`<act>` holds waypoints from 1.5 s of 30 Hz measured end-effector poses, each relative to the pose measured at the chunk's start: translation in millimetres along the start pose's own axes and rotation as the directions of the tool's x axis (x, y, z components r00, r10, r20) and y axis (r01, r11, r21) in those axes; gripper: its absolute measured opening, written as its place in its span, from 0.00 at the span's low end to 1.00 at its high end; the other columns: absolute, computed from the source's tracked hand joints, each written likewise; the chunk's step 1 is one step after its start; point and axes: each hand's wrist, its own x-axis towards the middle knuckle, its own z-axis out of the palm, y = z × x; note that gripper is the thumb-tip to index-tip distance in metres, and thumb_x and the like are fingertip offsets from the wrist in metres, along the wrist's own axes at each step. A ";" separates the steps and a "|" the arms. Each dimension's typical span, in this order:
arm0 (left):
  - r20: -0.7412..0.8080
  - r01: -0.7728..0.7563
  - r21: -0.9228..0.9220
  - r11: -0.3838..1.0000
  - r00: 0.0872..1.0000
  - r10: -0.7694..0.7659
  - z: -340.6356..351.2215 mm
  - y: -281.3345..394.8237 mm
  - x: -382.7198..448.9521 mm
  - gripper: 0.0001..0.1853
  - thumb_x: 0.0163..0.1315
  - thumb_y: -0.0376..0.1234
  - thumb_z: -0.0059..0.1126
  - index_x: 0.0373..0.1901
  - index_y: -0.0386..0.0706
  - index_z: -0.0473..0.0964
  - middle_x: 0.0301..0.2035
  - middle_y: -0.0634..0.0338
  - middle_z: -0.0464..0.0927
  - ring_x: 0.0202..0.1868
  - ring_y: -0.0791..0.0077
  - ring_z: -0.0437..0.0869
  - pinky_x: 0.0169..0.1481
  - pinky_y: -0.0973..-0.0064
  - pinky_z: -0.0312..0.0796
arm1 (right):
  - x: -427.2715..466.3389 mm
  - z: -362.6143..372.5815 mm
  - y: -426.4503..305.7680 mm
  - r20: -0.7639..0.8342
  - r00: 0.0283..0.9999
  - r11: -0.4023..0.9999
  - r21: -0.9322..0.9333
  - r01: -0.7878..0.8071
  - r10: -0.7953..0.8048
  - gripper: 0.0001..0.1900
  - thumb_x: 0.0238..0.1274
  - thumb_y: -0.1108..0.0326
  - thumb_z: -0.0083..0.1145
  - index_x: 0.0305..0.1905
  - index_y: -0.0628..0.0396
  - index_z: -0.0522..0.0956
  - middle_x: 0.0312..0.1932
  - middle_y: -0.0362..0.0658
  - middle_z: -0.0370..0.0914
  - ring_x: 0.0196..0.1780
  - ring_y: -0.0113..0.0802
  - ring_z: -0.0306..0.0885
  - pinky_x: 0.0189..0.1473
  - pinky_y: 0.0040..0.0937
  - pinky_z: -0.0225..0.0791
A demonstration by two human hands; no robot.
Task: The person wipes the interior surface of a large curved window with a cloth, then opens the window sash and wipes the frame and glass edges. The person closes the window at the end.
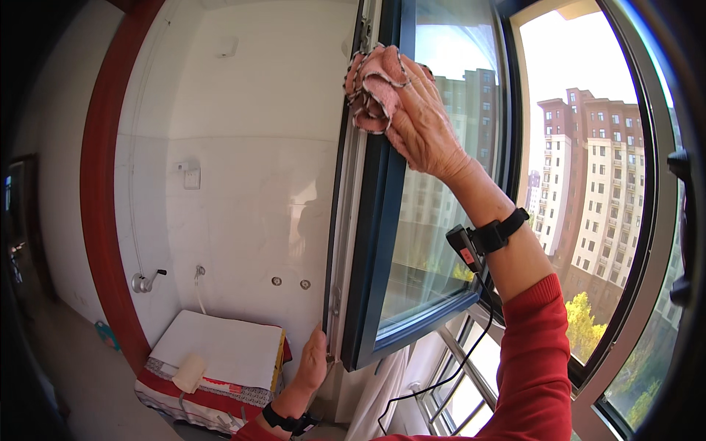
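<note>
My right hand holds a bunched pink cloth with a black-and-white edging. The cloth is pressed against the upper part of the dark blue frame of an open window sash, over its pale metal edge. Lower down, my left hand is raised beside the bottom corner of this sash, at its left edge. Its fingers are partly hidden, so their grip cannot be made out. The sash's glass pane reflects buildings and shows streaks of light.
A fabric-covered stack with a white board and a pale roll stands low left. A crank handle and a socket sit on the tiled wall. A black cable hangs from my right wrist strap. Metal bars run below the sash.
</note>
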 end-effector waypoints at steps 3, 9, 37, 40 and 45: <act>0.043 -0.033 -0.074 0.997 0.998 0.036 0.2 9.3 2.4 0.34 0.84 0.49 0.29 0.73 0.28 0.60 0.67 0.46 0.70 0.72 0.60 0.66 0.78 0.69 0.54 | 24.4 -0.1 28.1 -0.060 0.995 0.996 -0.037 0.077 -0.079 0.26 0.63 0.69 0.61 0.66 0.58 0.72 0.71 0.54 0.64 0.74 0.60 0.59 0.75 0.51 0.53; 0.069 -0.101 -0.253 0.962 0.990 0.122 2.5 3.2 4.5 0.31 0.84 0.48 0.30 0.71 0.31 0.64 0.61 0.51 0.75 0.62 0.68 0.75 0.69 0.74 0.63 | 57.5 25.9 71.9 0.088 0.901 0.407 0.870 -0.277 0.425 0.17 0.78 0.64 0.49 0.65 0.56 0.72 0.56 0.46 0.75 0.62 0.41 0.74 0.66 0.39 0.69; -0.043 0.130 -0.342 0.931 0.987 -0.154 -7.5 -2.3 3.5 0.32 0.83 0.52 0.30 0.71 0.35 0.62 0.61 0.54 0.74 0.60 0.69 0.79 0.63 0.72 0.73 | -96.9 -2.0 -160.8 0.139 0.825 0.765 0.316 -0.562 0.548 0.30 0.65 0.59 0.66 0.68 0.55 0.67 0.58 0.47 0.71 0.63 0.46 0.68 0.66 0.46 0.59; -0.098 0.032 -0.374 0.927 0.992 -0.074 -0.6 3.2 3.3 0.31 0.83 0.52 0.30 0.74 0.39 0.60 0.64 0.55 0.71 0.64 0.67 0.76 0.67 0.68 0.71 | -141.8 -9.1 -221.1 0.308 0.679 0.486 0.511 -0.709 0.666 0.33 0.66 0.56 0.66 0.70 0.55 0.65 0.58 0.43 0.72 0.62 0.38 0.70 0.68 0.41 0.58; -0.099 -0.017 -0.327 0.945 0.995 -0.016 0.0 10.8 3.2 0.32 0.83 0.52 0.30 0.73 0.36 0.60 0.66 0.53 0.70 0.65 0.64 0.75 0.70 0.67 0.68 | -195.0 -12.9 -275.4 0.451 0.564 0.151 0.674 -0.724 0.692 0.32 0.64 0.57 0.64 0.69 0.57 0.69 0.69 0.52 0.66 0.69 0.44 0.65 0.72 0.50 0.55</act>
